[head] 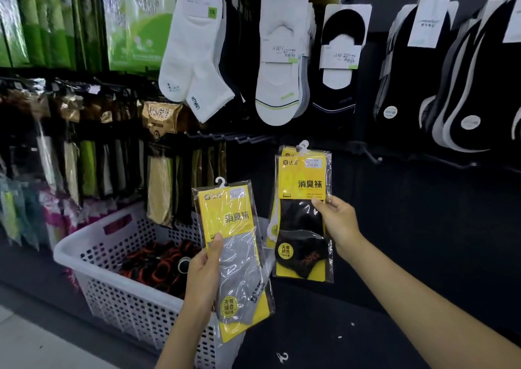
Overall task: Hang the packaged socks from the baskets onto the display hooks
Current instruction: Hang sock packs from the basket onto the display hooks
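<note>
Holding grey sock pack (239,227) upright in left grip (204,267), black sock pack (301,219) pinched at its edge by right grip (338,222)

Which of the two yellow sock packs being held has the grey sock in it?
The grey-sock pack gripped by the left hand, lower, in front of the white basket; the right hand holds a black-sock pack.

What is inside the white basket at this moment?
A pile of black-and-orange items lies in the basket; what they are is unclear. The grey-sock pack held by the left hand covers the basket's right part, so anything there is hidden.
</note>
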### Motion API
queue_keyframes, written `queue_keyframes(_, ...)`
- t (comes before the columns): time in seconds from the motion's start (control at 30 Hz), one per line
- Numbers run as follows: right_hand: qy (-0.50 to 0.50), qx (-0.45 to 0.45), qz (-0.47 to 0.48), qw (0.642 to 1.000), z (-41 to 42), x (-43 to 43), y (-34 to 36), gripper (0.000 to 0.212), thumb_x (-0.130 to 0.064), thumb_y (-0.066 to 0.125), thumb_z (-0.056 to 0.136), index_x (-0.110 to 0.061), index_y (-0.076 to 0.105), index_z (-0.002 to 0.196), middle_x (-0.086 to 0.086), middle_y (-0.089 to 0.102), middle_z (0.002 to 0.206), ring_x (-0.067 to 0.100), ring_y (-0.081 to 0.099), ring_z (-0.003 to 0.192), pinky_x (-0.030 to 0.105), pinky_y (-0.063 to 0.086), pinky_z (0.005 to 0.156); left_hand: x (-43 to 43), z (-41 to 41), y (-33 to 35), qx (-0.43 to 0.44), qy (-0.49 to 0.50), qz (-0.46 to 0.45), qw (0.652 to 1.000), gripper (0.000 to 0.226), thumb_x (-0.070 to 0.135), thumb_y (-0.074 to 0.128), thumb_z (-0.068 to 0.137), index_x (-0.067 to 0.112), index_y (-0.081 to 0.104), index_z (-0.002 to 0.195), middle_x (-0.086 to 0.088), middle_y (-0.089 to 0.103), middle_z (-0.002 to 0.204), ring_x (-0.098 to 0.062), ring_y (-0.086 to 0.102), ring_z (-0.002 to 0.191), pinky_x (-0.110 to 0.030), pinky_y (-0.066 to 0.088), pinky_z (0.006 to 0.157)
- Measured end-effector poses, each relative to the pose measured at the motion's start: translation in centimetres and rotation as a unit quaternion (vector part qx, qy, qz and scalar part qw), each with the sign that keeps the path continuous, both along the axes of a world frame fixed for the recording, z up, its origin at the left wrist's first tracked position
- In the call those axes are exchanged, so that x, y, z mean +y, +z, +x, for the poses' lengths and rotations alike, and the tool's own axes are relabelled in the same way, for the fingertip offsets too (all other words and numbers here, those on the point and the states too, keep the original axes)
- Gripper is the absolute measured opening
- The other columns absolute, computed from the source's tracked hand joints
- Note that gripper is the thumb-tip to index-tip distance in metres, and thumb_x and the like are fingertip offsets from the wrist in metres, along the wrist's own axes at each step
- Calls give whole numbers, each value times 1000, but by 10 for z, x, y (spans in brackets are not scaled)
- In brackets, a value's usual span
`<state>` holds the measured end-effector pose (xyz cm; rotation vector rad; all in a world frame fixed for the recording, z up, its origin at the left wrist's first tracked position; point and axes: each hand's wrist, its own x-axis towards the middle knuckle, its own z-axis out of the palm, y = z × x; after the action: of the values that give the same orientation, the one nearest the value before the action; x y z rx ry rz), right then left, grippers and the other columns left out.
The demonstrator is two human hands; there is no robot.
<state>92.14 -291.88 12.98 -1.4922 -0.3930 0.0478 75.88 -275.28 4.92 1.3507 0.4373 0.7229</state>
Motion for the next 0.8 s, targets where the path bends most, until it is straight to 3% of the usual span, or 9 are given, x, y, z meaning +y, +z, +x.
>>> queue_keyframes(0.1, -17, 66, 4, 998, 7, 5, -5, 8, -23, 66, 89, -17, 65, 84, 6, 70, 98, 22, 65, 95, 36, 53, 87, 0, 1, -1, -8, 0, -12, 1000, 69, 60, 52, 83, -7, 62, 98, -20, 65, 87, -29, 60, 76, -42, 49, 73)
queue_keyframes(0.17, -47, 91, 1, 995, 11, 5, -12, 10, -22, 66, 89, -13, 65, 92, 7, 67, 104, 18, 62, 93, 33, 53, 85, -1, 2, 0, -4, -8, -9, 1000, 64, 61, 52, 81, 0, 64, 93, -18, 64, 87, -29, 60, 77, -43, 49, 76)
queue_keyframes(0.3, -116, 101, -32, 988, 7, -8, -34, 27, -16, 64, 90, -8, 59, 116, 11, 59, 122, 21, 56, 109, 39, 46, 102, -7, 3, 1, 17, -12, 2, 1000, 51, 59, 51, 84, 10, 62, 80, -9, 71, 80, -21, 69, 79, -31, 52, 76)
queue_keyframes(0.37, -79, 100, -38, 991, -4, -15, -42, 19, -21, 63, 91, -13, 60, 107, 9, 61, 119, 20, 58, 107, 39, 48, 99, -14, 3, 4, 29, -3, 20, 999, 51, 63, 50, 82, 16, 48, 64, -5, 53, 59, -22, 58, 67, -29, 47, 74)
queue_keyframes(0.43, 2, 92, -44, 995, -21, -17, -46, 8, -26, 60, 93, -19, 62, 96, 7, 65, 113, 15, 62, 99, 32, 53, 88, -23, 3, 8, 35, -9, 34, 999, 55, 69, 49, 75, 20, 30, 60, -1, 31, 55, -22, 36, 62, -30, 37, 64)
queue_keyframes(0.53, 110, 76, -63, 989, -43, -15, -46, 15, -31, 59, 92, -21, 64, 101, 3, 69, 109, 14, 66, 99, 26, 53, 80, -35, 6, 13, 19, -57, 24, 998, 54, 68, 50, 75, 15, 44, 71, -9, 40, 70, -23, 37, 68, -36, 32, 64)
queue_keyframes(0.67, 179, 54, -63, 980, -62, -19, -45, 21, -23, 61, 92, -6, 65, 103, 6, 74, 98, 15, 69, 87, 28, 55, 79, -52, 10, 18, -19, -95, 53, 994, 64, 62, 52, 77, -1, 51, 69, -20, 47, 60, -30, 47, 54, -30, 42, 53)
queue_keyframes(0.73, 160, 31, -33, 986, -66, -24, -44, 15, -19, 60, 92, -5, 65, 94, 7, 74, 92, 15, 68, 82, 26, 54, 73, -56, 12, 19, -52, -111, 65, 990, 57, 52, 52, 83, -4, 63, 87, -10, 68, 70, -21, 66, 65, -21, 51, 57)
queue_keyframes(0.8, 118, 16, 16, 993, -65, -27, -38, 10, -16, 59, 93, -10, 65, 88, 4, 74, 87, 11, 69, 75, 19, 52, 62, -56, 13, 20, -75, -126, 88, 985, 41, 46, 48, 86, 14, 70, 101, 5, 74, 88, -8, 70, 80, -15, 52, 64)
